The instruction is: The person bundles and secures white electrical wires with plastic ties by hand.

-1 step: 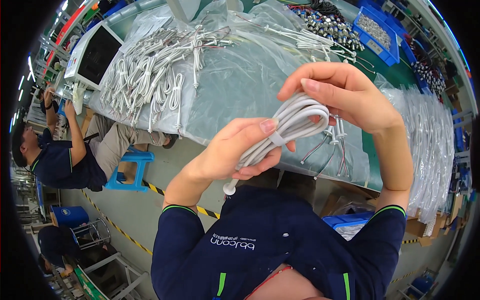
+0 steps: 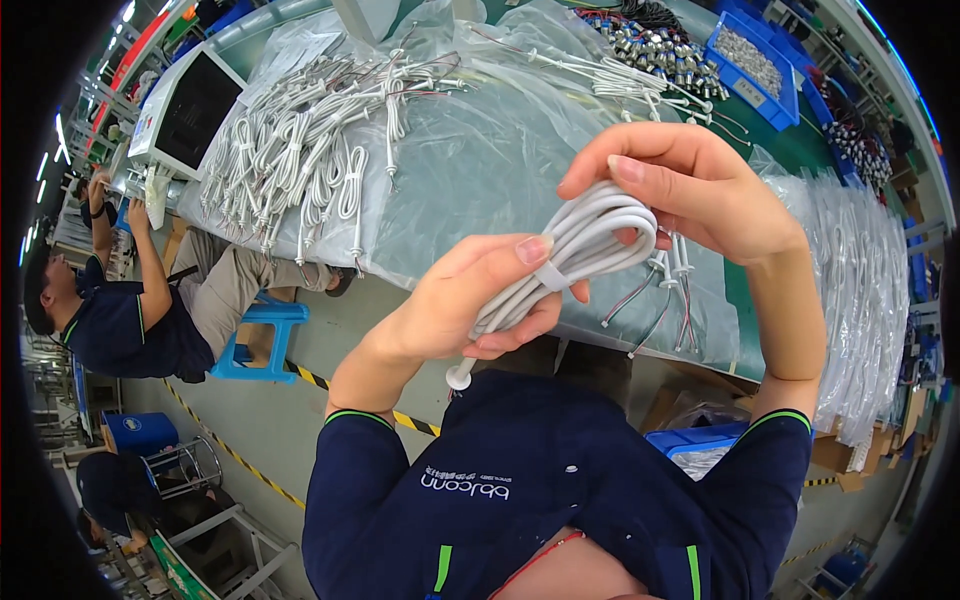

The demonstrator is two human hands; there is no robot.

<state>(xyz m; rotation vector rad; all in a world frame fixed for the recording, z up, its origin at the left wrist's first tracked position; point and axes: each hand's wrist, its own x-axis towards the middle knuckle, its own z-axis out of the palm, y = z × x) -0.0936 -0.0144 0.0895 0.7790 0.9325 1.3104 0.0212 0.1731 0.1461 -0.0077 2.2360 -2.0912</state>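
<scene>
A bundle of coiled white cable (image 2: 600,240) is held up in front of my chest, with a pale tie band (image 2: 550,276) around its middle. My left hand (image 2: 470,300) is closed around the lower part, thumb pressed by the band. Around the looped upper end curl the fingers of my right hand (image 2: 690,195), some behind the loops and partly hidden. Below my left hand, the cable's white round end fitting (image 2: 459,377) hangs out. Beneath my right hand, several cable ends with white fittings (image 2: 678,262) and thin coloured wires lie at the table's near edge.
On the plastic-covered table (image 2: 450,190) lie a heap of white cable bundles (image 2: 290,150) and more cables (image 2: 620,80). Metal connectors (image 2: 660,50) and a blue bin (image 2: 750,70) are far right; bagged cables (image 2: 850,290) hang right. A co-worker (image 2: 120,310) sits left near a blue stool (image 2: 265,335).
</scene>
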